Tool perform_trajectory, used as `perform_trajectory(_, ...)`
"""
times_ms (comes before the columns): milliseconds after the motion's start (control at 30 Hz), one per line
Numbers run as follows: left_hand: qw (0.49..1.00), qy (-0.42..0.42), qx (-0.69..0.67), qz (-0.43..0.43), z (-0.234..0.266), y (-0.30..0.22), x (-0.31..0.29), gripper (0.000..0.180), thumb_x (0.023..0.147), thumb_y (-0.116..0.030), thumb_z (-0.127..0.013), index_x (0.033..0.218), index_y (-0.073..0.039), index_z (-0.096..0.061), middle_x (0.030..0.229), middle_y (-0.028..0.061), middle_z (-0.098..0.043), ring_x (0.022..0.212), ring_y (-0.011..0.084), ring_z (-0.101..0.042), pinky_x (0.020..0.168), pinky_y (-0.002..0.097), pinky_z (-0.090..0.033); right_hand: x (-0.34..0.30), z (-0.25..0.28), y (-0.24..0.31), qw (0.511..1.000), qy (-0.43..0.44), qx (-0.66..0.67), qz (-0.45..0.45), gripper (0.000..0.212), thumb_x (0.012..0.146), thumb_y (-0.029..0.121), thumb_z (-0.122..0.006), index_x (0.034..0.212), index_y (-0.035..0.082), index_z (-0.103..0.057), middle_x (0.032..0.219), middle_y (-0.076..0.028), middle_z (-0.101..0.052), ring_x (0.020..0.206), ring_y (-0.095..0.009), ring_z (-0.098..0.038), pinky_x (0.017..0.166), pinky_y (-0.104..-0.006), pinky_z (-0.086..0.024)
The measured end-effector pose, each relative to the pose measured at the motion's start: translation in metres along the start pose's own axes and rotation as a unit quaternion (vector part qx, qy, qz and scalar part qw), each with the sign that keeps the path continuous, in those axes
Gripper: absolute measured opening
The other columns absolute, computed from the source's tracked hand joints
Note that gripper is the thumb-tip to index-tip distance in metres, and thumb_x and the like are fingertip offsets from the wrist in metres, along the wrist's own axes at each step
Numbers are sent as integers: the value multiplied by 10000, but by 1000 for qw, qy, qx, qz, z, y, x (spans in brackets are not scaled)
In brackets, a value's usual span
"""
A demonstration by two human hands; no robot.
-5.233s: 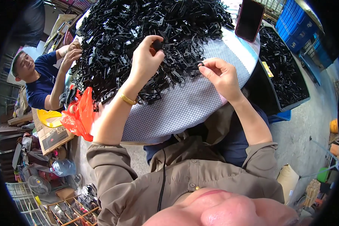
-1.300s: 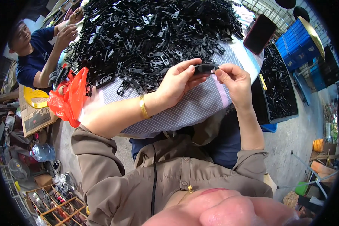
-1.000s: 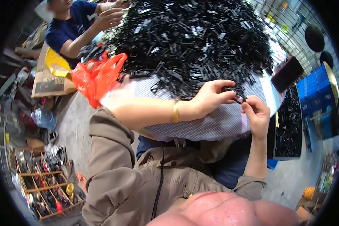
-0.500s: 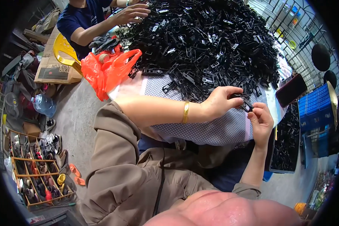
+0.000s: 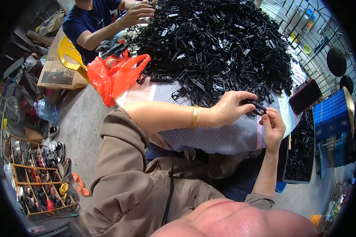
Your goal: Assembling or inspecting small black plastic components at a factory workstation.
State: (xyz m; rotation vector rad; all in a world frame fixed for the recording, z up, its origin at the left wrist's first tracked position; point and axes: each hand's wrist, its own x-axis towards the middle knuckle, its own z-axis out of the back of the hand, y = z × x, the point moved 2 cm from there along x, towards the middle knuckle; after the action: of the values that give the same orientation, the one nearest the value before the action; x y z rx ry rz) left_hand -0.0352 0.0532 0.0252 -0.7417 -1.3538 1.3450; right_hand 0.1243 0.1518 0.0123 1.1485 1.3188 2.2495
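Observation:
A small, long black plastic part with slots (image 5: 258,107), its exact kind not clear, is held between my two hands over the near right side of the table. My left hand (image 5: 234,108) pinches its left end with thumb and fingers. On the other end, the fingertips of my right hand (image 5: 273,127) are closed. Just beyond my hands rises a big heap of similar black plastic parts (image 5: 217,51), some with shiny metal bits. Under it lies a dotted grey-and-white cloth (image 5: 221,134).
A co-worker's hand (image 5: 140,14) is at the heap's far left. A red plastic bag (image 5: 114,79) lies on the left edge. A dark phone (image 5: 305,97) stands at the right, above a black tray (image 5: 300,158) of parts. Left on the floor is a shoe rack (image 5: 39,183).
Both hands stay in nearly the same place on the black part, which has tilted slightly. My right fingers have shifted a little on its end.

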Motion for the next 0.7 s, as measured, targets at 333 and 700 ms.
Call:
perform_trajectory(333, 985, 79, -151, -8, -2, -12, -1, 409, 875, -15, -480, 1266, 10, -362, 936, 113, -586, 803, 148, -625, 738, 269, -539, 1, 3, 4, 978, -28, 161, -128, 263, 807, 66, -642, 1040, -45, -595, 934, -58, -575, 700, -87, -530, 665, -200, -440)
perform_trajectory(700, 966, 151, -202, 54, -5, -13, 4, 360, 880, -82, -506, 1211, 15, -401, 857, 66, -543, 628, 81, -544, 583, 217, -484, 11, 20, -19, 932, 29, 317, -172, 304, 854, 224, -609, 1019, -29, -572, 828, -61, -601, 714, -118, -564, 622, -218, -449)
